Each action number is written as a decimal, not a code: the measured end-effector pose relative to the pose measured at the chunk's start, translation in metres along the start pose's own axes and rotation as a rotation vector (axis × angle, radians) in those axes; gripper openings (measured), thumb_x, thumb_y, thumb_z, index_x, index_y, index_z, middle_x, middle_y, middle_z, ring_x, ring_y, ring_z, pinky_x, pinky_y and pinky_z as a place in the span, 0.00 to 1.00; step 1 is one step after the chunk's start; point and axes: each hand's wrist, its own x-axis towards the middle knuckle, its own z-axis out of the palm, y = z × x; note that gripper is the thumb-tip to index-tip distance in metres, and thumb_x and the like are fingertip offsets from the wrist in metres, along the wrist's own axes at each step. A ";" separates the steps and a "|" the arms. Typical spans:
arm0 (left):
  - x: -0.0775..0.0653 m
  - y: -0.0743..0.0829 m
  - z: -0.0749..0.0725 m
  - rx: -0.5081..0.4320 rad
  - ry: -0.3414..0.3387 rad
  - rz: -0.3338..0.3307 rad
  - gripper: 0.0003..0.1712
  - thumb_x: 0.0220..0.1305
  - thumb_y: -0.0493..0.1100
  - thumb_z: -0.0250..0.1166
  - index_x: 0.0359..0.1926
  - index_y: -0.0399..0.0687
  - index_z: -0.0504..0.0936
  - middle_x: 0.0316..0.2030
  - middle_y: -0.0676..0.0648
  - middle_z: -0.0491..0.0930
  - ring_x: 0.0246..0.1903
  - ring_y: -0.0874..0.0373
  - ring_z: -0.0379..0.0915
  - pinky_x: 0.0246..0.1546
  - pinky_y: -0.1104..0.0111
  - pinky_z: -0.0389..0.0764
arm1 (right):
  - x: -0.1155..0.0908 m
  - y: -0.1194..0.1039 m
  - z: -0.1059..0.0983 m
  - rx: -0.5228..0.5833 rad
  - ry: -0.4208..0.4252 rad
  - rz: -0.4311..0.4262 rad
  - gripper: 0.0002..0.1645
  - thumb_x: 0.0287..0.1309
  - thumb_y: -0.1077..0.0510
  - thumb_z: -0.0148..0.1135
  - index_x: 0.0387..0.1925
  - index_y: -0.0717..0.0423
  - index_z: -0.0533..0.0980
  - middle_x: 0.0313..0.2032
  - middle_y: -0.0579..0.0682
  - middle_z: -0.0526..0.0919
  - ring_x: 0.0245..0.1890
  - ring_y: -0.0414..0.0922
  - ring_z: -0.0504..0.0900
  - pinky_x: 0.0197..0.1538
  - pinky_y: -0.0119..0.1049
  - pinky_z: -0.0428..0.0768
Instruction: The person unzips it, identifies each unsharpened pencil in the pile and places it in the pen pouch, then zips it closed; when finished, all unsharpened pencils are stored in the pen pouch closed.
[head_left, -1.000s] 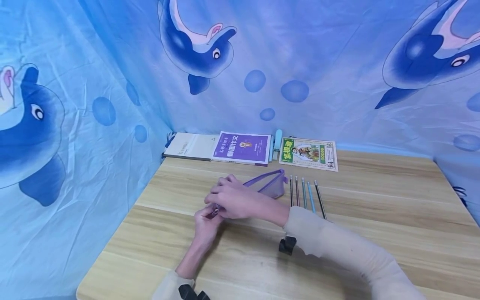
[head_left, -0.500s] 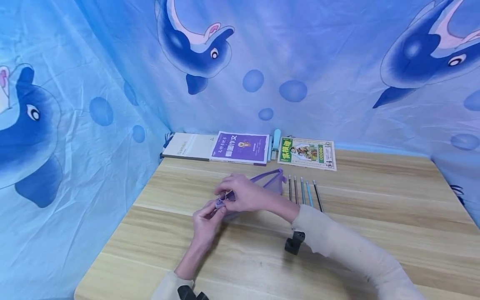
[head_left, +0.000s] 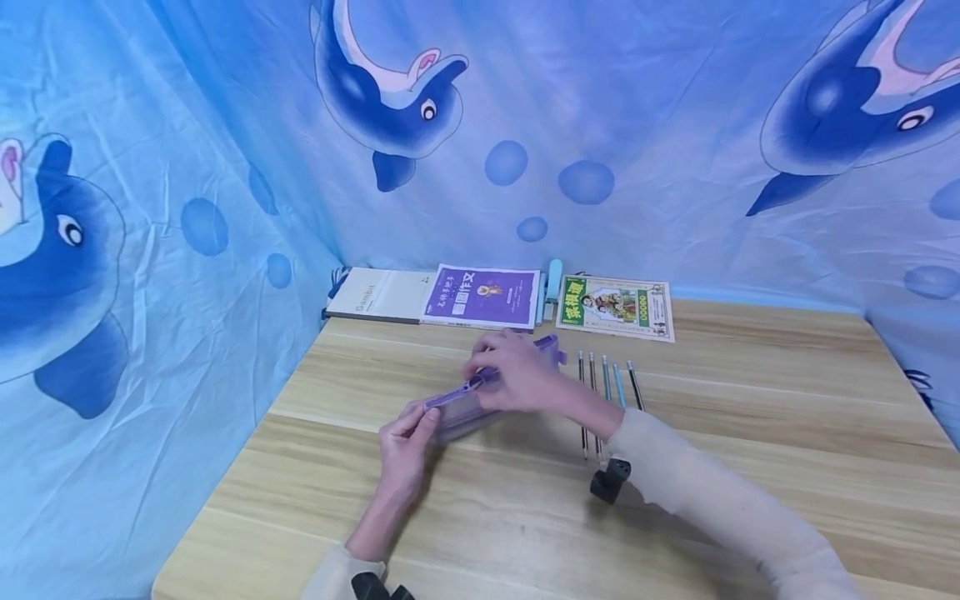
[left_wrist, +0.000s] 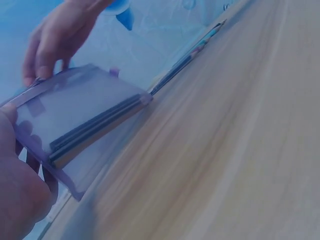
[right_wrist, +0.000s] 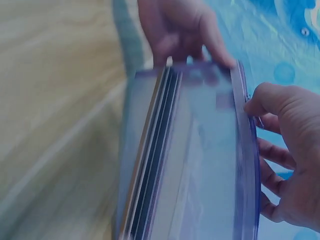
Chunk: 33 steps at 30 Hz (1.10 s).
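A translucent purple pencil case [head_left: 459, 418] stands on its long edge, zip upward. My left hand [head_left: 405, 446] pinches its left end, thumb on the near side. My right hand [head_left: 522, 375] grips the zip pull [head_left: 474, 382] partway along the top; fingertips partly hide it. Left of the pull the zip looks joined. Through the clear side in the right wrist view, several long thin sticks, dark and wood-coloured [right_wrist: 159, 125], lie along the bottom. To the right of the case, several pencils [head_left: 618, 385] lie in a row, partly hidden by my right forearm.
Along the back of the wooden table [head_left: 315, 467] lie a white book [head_left: 378, 293], a purple book [head_left: 483, 296], a light-blue object [head_left: 554, 279] and a green-and-white booklet [head_left: 615, 308]. A blue dolphin-print cloth [head_left: 637, 100] hangs behind.
My right hand has moved right along the case's top with the zip pull. The case's gaping mouth at left has drawn together. My left hand stays at the left end.
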 end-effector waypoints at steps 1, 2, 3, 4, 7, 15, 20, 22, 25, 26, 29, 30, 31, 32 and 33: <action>0.000 0.000 -0.001 -0.010 0.003 -0.007 0.12 0.61 0.21 0.61 0.47 0.18 0.77 0.41 0.50 0.86 0.44 0.59 0.81 0.51 0.71 0.83 | -0.003 0.005 -0.002 -0.006 0.013 0.003 0.18 0.48 0.54 0.76 0.44 0.45 0.85 0.48 0.46 0.80 0.47 0.48 0.75 0.55 0.49 0.77; 0.001 0.001 -0.001 -0.013 0.004 -0.015 0.12 0.61 0.21 0.61 0.47 0.18 0.77 0.41 0.50 0.86 0.44 0.59 0.81 0.51 0.71 0.83 | -0.006 0.010 -0.004 -0.017 0.029 0.004 0.18 0.47 0.54 0.76 0.43 0.44 0.85 0.48 0.46 0.79 0.47 0.48 0.75 0.53 0.49 0.77; 0.001 0.001 -0.002 -0.015 0.003 -0.025 0.12 0.61 0.21 0.61 0.47 0.18 0.77 0.41 0.50 0.86 0.43 0.59 0.81 0.51 0.71 0.83 | -0.010 0.015 -0.005 -0.029 0.049 0.000 0.17 0.47 0.54 0.76 0.43 0.44 0.85 0.48 0.47 0.79 0.46 0.48 0.74 0.51 0.47 0.77; 0.002 0.001 -0.003 -0.008 0.000 -0.031 0.12 0.61 0.22 0.62 0.47 0.18 0.77 0.40 0.51 0.86 0.43 0.60 0.81 0.50 0.71 0.83 | -0.013 0.021 -0.007 -0.035 0.071 -0.008 0.17 0.46 0.54 0.76 0.42 0.44 0.85 0.47 0.47 0.79 0.45 0.48 0.74 0.50 0.46 0.77; 0.004 0.002 -0.006 0.030 -0.004 -0.041 0.13 0.62 0.22 0.62 0.47 0.17 0.77 0.40 0.51 0.86 0.43 0.60 0.81 0.51 0.71 0.82 | -0.022 0.038 -0.012 -0.051 0.141 -0.044 0.16 0.44 0.55 0.76 0.40 0.45 0.85 0.46 0.49 0.79 0.44 0.49 0.74 0.47 0.46 0.77; 0.011 0.002 -0.012 0.084 0.035 -0.065 0.13 0.62 0.23 0.62 0.48 0.18 0.76 0.39 0.54 0.86 0.43 0.62 0.81 0.52 0.73 0.81 | -0.054 0.089 -0.029 -0.052 0.281 -0.104 0.15 0.41 0.59 0.78 0.36 0.50 0.85 0.43 0.55 0.79 0.43 0.53 0.75 0.45 0.49 0.77; 0.020 0.002 -0.013 0.111 -0.009 -0.084 0.14 0.64 0.24 0.62 0.48 0.17 0.77 0.39 0.53 0.86 0.43 0.60 0.79 0.51 0.73 0.81 | -0.069 0.111 -0.038 -0.046 0.345 -0.118 0.14 0.39 0.62 0.78 0.33 0.52 0.85 0.43 0.59 0.77 0.40 0.54 0.74 0.39 0.45 0.76; 0.024 0.001 -0.015 0.138 -0.029 -0.120 0.14 0.64 0.26 0.62 0.49 0.18 0.77 0.40 0.52 0.85 0.43 0.60 0.79 0.52 0.73 0.81 | -0.073 0.113 -0.038 -0.035 0.346 -0.122 0.14 0.40 0.63 0.77 0.33 0.52 0.84 0.43 0.58 0.77 0.41 0.53 0.74 0.39 0.45 0.76; 0.033 0.001 -0.018 0.152 -0.054 -0.149 0.14 0.64 0.25 0.62 0.50 0.19 0.76 0.46 0.41 0.83 0.45 0.59 0.79 0.54 0.71 0.81 | -0.080 0.107 -0.036 0.011 0.313 -0.101 0.13 0.42 0.64 0.74 0.35 0.54 0.83 0.41 0.55 0.77 0.40 0.52 0.75 0.40 0.44 0.79; 0.036 0.001 -0.020 0.158 -0.065 -0.162 0.15 0.64 0.25 0.62 0.51 0.19 0.76 0.48 0.37 0.81 0.45 0.59 0.79 0.54 0.70 0.81 | -0.083 0.103 -0.035 0.034 0.290 -0.083 0.14 0.43 0.64 0.74 0.36 0.54 0.83 0.41 0.54 0.78 0.40 0.52 0.77 0.41 0.44 0.81; 0.047 0.003 -0.027 0.196 -0.142 -0.146 0.15 0.62 0.22 0.61 0.50 0.19 0.77 0.52 0.28 0.75 0.46 0.58 0.79 0.53 0.66 0.82 | -0.093 0.090 -0.032 0.107 0.223 -0.017 0.14 0.46 0.65 0.72 0.38 0.56 0.82 0.39 0.50 0.80 0.37 0.49 0.80 0.38 0.41 0.86; 0.050 0.004 -0.030 0.224 -0.173 -0.142 0.15 0.62 0.21 0.61 0.50 0.20 0.78 0.52 0.28 0.74 0.45 0.58 0.79 0.53 0.66 0.82 | -0.096 0.086 -0.030 0.132 0.209 -0.013 0.15 0.46 0.66 0.72 0.39 0.57 0.81 0.38 0.50 0.81 0.36 0.49 0.81 0.37 0.39 0.86; 0.054 0.005 -0.032 0.259 -0.206 -0.131 0.15 0.61 0.21 0.61 0.50 0.21 0.79 0.52 0.29 0.74 0.46 0.57 0.78 0.53 0.67 0.82 | -0.099 0.082 -0.028 0.156 0.193 -0.014 0.15 0.46 0.67 0.72 0.39 0.58 0.81 0.37 0.49 0.81 0.34 0.47 0.81 0.35 0.37 0.87; 0.056 0.006 -0.035 0.296 -0.236 -0.120 0.15 0.61 0.21 0.62 0.50 0.23 0.81 0.52 0.29 0.74 0.46 0.56 0.77 0.53 0.67 0.82 | -0.102 0.079 -0.025 0.179 0.175 -0.017 0.15 0.47 0.68 0.72 0.40 0.59 0.81 0.35 0.49 0.82 0.33 0.45 0.82 0.33 0.35 0.87; 0.059 0.006 -0.038 0.336 -0.262 -0.104 0.15 0.60 0.20 0.62 0.50 0.24 0.81 0.51 0.30 0.74 0.46 0.55 0.77 0.52 0.67 0.82 | -0.105 0.076 -0.022 0.195 0.155 -0.017 0.15 0.47 0.69 0.72 0.40 0.59 0.81 0.34 0.49 0.82 0.32 0.43 0.81 0.32 0.33 0.86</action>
